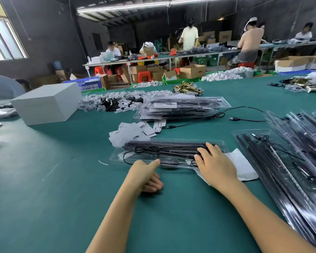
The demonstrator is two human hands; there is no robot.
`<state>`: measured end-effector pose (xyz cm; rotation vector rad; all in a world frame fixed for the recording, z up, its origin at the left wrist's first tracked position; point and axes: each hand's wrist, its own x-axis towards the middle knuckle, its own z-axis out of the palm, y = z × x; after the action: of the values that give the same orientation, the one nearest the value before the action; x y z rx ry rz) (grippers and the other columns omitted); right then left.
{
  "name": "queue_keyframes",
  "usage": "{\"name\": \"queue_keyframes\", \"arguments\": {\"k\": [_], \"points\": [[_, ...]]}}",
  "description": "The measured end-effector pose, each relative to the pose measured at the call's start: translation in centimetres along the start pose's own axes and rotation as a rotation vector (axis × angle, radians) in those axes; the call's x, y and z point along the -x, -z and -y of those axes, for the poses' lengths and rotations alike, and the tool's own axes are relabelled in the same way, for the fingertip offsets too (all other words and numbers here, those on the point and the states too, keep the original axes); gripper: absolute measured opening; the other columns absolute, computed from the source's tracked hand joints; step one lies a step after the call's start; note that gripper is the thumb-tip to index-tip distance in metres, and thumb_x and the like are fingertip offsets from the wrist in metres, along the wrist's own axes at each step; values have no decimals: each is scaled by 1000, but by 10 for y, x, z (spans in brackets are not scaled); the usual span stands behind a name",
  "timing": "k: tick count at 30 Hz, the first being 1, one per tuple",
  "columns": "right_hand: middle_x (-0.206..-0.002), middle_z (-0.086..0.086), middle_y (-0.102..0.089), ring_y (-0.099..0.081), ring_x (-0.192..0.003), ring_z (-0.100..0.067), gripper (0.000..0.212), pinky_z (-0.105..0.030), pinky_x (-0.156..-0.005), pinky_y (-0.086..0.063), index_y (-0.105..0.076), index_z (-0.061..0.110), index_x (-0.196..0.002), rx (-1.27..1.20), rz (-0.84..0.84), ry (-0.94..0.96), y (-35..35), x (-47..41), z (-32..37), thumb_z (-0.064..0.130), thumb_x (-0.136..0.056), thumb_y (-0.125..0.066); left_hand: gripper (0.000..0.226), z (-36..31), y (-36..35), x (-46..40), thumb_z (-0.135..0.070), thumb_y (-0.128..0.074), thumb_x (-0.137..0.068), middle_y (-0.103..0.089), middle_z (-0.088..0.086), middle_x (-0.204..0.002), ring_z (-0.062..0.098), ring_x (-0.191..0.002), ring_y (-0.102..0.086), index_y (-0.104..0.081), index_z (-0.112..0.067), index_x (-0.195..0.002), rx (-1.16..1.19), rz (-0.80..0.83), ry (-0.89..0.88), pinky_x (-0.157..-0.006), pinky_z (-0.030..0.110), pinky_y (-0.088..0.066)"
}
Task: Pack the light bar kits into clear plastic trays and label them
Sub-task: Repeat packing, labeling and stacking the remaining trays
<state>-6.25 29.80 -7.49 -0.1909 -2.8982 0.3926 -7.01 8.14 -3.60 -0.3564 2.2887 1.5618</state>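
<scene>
A clear plastic tray [117,158] lies across the green table in front of me. It holds black light bars [171,144] and a coiled black cable [146,148]. My right hand [215,165] rests on the tray's right end, its spread fingers pressing down on the bars. My left hand [146,174] sits on the table at the tray's near edge; its thumb touches that edge and its fingers are curled under, holding nothing. A loose heap of white labels [133,132] lies just behind the tray.
A stack of packed trays [182,108] sits farther back, with a loose USB cable [244,114] beside it. More trays with bars [299,152] pile up at the right. A white sheet [244,167] lies under my right wrist. A white box [47,103] stands far left. People work at distant benches.
</scene>
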Motion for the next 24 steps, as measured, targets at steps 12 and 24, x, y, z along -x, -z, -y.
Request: {"name": "queue_keyframes", "arguments": {"k": [12,24], "points": [[-148,2,-35,-51,-117,-22,43,-32,-87,-45,-53,24,-134,-99,-53,-10,11,0,-4,44,-98,-41,35,31,52,-32,-33,-54,-95,-58,0,-131,30,-124,-37,-58,-22,-128,-532,-590,-423,-95,35,-32],[-139,-13,-45,-49,-118,-31,40,-36,-92,-41,-52,3,-130,-123,-163,-101,18,-2,-3,25,-97,-51,11,32,47,-31,-41,-63,-87,-55,-15,-98,16,-111,-37,-71,-37,-94,-526,-604,-487,-82,31,-15]]}}
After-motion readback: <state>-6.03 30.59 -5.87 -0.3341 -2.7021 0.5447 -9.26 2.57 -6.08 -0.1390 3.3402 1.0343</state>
